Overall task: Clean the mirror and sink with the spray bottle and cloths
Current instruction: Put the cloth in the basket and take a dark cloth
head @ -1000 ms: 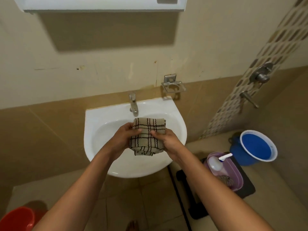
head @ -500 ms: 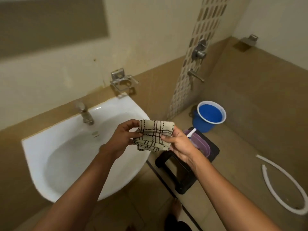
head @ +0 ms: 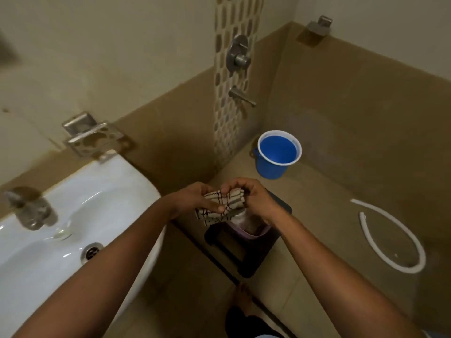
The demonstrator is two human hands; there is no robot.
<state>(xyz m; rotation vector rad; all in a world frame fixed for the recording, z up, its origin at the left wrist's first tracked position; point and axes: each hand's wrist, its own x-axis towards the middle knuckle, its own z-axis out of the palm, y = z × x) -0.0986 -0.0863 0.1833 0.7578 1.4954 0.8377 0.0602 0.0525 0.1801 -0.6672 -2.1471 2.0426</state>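
A beige cloth with dark checks is bunched between both hands, right of the sink and above a purple basin. My left hand grips its left side and my right hand grips its right side. The white sink fills the lower left, with its steel tap and drain. The mirror and the spray bottle are out of sight; the cloth and my hands hide most of the basin.
The purple basin rests on a dark low stool. A blue bucket stands on the floor by the corner. A white hose curls on the floor at right. A wall tap and steel holder stick out from the wall.
My view has swung right and down, away from the sink. Both hands have carried the cloth from over the sink bowl to above the purple basin, and the cloth is now more bunched.
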